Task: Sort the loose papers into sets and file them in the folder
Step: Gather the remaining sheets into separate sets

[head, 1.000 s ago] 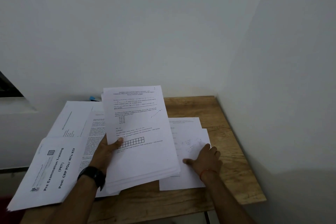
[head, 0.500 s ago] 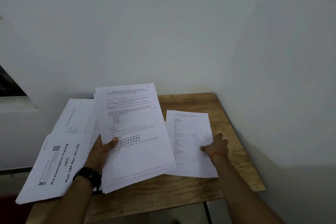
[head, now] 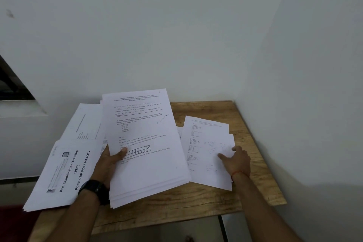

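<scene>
A stack of papers (head: 149, 143) is being held just above the wooden table (head: 255, 182) by the left hand (head: 106, 165), the thumb being pressed on its top page and the fingers being curled beneath. The top sheet (head: 206, 143), which was being pinched at its right edge half a second ago, is now being laid on the sorted pile (head: 228, 182) at the right, slightly askew. It is being pressed flat by the right hand (head: 236, 160), whose fingers are loosely straight and gripping nothing. One more page is thus being judged as sorted, with much of the stack remaining. A titled booklet (head: 64, 173) is lying at the left; no folder is being shown.
</scene>
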